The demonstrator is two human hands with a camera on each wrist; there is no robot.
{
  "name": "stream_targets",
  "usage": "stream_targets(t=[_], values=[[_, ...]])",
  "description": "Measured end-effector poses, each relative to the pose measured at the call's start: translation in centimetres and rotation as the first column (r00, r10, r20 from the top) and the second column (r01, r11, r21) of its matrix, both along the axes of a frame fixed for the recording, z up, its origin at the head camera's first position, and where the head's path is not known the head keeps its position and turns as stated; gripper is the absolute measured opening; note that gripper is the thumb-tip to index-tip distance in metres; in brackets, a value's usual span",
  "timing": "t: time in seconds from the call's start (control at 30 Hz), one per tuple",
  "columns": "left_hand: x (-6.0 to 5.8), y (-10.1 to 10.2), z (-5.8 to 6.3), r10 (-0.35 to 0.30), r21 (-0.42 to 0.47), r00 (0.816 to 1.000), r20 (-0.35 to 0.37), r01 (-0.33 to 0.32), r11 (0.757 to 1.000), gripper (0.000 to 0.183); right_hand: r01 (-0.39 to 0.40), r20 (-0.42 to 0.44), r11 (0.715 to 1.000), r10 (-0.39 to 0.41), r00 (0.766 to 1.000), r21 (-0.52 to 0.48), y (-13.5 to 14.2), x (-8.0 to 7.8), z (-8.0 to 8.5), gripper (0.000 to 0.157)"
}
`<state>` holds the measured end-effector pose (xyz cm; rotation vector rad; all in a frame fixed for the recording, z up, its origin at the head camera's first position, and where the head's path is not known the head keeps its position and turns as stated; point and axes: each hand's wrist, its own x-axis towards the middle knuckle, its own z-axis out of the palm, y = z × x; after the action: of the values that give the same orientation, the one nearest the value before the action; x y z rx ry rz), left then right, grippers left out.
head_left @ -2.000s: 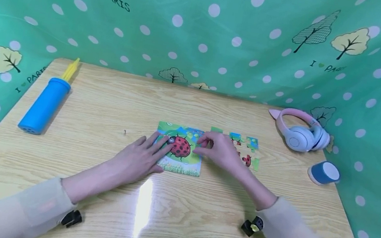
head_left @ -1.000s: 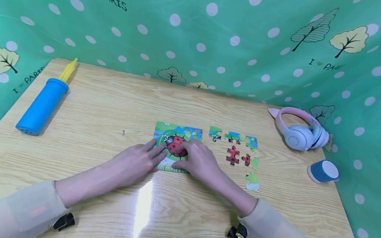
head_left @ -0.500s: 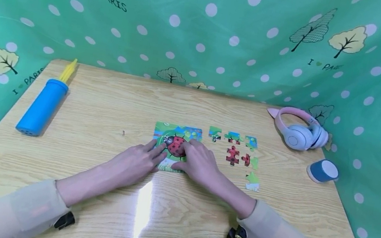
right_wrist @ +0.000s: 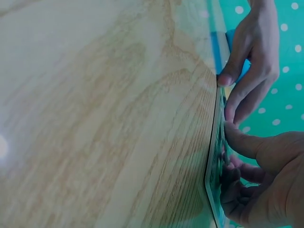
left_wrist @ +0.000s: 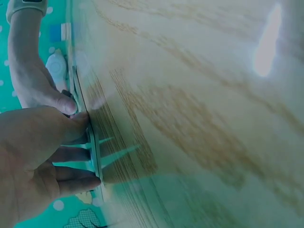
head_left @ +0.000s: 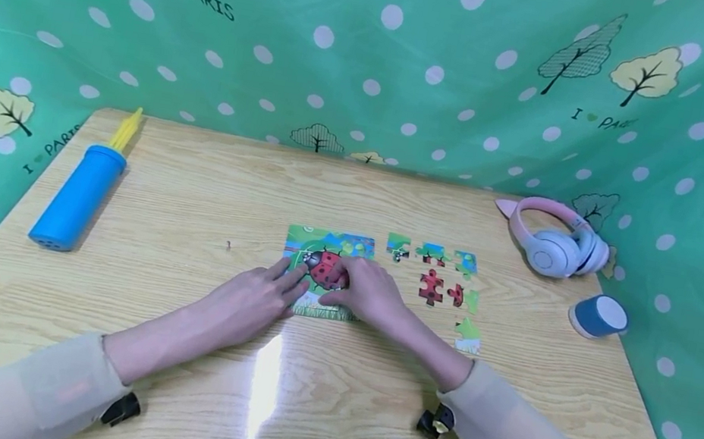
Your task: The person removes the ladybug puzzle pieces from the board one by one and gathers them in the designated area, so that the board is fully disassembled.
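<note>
A ladybug jigsaw puzzle [head_left: 331,241] lies flat on the wooden table. My left hand [head_left: 249,303] rests over its lower left corner with the fingers spread and mostly straight; in the left wrist view, the thumb of my left hand [left_wrist: 42,152] is at the near edge. My right hand [head_left: 368,291] is over the puzzle's right part, thumb and fingers curled together. Between them a dark puzzle piece [left_wrist: 70,95] shows in the left wrist view, mostly hidden. In the right wrist view, my right hand [right_wrist: 266,175] has its fingertips right at the puzzle's surface.
Several loose puzzle pieces lie to the right, among them a red one [head_left: 431,287] and a green-and-white one [head_left: 467,335]. Pink-and-white headphones [head_left: 555,244] and a blue-and-white cylinder [head_left: 598,317] stand at the right. A blue hand pump [head_left: 81,196] lies at the left.
My right hand has moved from the puzzle's upper right edge down and left over its lower right part, then shifted slightly up. My left hand has slid slightly down.
</note>
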<state>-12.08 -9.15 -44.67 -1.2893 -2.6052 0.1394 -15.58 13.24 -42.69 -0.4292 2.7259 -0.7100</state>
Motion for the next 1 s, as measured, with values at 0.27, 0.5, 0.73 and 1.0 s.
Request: stream_targets(t=[0.27, 0.5, 0.73, 1.0], values=[[-0.2, 0.1, 0.3, -0.001, 0.047, 0.997, 0.074, -0.002, 0.999, 0.051, 0.025, 0.070, 0.996, -0.019, 0.997, -0.085, 0.5, -0.3, 0.3, 0.013], [-0.3, 0.2, 0.4, 0.007, 0.023, 0.997, 0.078, -0.009, 1.000, 0.052, 0.048, 0.112, 0.989, -0.033, 0.993, -0.136, 1.7, -0.8, 0.7, 0.009], [-0.3, 0.2, 0.4, 0.003, 0.026, 0.997, 0.074, -0.004, 1.000, 0.053, -0.019, 0.142, 0.976, 0.051, 0.989, -0.216, 4.6, -1.5, 1.3, 0.007], [-0.1, 0.1, 0.5, 0.009, 0.026, 0.998, 0.068, -0.011, 1.000, 0.053, -0.039, 0.140, 0.978, 0.069, 0.988, -0.205, 10.4, -1.9, 2.2, 0.008]])
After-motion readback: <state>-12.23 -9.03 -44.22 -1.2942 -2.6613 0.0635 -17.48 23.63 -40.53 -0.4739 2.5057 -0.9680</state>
